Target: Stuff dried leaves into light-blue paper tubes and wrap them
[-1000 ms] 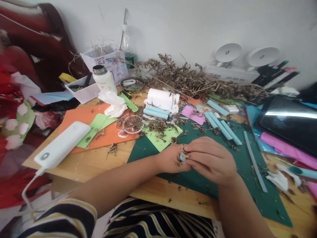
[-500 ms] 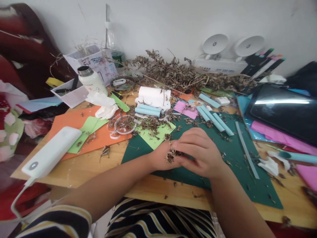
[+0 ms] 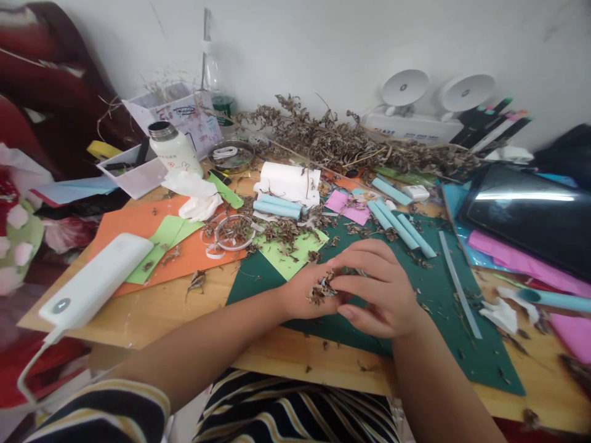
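Note:
Over the green cutting mat (image 3: 443, 320), my hands meet. My left hand (image 3: 305, 296) is closed, its fingers mostly hidden behind the right one. Crumpled dried leaves (image 3: 319, 290) stick out at the top of its grip, with a small pale blue bit among them; what else it holds is hidden. My right hand (image 3: 378, 284) curls its fingers over these leaves, thumb below, pinching at them. Just beyond lies a light green paper (image 3: 293, 261) strewn with leaf bits. Several light blue paper rolls (image 3: 397, 224) lie farther back on the mat.
A bundle of dried stems (image 3: 323, 135) lies along the wall before a white router (image 3: 415, 126). At left are a white power bank (image 3: 99, 277), orange paper (image 3: 115, 224) and an uncapped bottle (image 3: 173, 151). A black tablet (image 3: 530, 209) lies at right.
My right hand has shifted slightly down and right, its thumb moving away from the left hand. A pale blue bit now shows among the leaves. The view has moved slightly.

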A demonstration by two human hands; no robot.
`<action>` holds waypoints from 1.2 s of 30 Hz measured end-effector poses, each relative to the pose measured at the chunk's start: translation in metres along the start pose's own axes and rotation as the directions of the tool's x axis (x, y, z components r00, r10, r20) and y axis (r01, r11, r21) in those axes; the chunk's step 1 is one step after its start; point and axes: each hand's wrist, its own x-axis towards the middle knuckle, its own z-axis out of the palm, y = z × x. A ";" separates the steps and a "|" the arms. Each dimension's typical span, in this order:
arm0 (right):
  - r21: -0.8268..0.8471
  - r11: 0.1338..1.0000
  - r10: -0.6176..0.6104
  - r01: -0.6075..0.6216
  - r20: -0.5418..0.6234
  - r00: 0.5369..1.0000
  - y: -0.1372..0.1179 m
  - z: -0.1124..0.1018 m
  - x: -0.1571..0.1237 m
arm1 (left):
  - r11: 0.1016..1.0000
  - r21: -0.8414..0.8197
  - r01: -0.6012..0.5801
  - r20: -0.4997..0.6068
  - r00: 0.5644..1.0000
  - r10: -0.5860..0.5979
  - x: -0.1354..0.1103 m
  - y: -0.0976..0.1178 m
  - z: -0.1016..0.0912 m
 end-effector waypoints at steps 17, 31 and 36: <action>0.121 0.980 0.152 -0.155 0.031 0.988 -0.001 -0.001 0.002 | 0.994 -0.106 0.018 0.007 1.000 -0.017 0.000 0.006 -0.002; 0.077 0.970 0.233 -0.231 -0.012 0.972 0.001 -0.004 0.000 | 0.978 -0.156 0.139 0.001 0.990 -0.141 0.001 0.012 0.000; 0.094 0.987 0.137 -0.128 -0.097 0.986 -0.001 0.002 0.001 | 0.983 -0.102 0.154 0.011 0.988 -0.154 0.002 0.010 0.000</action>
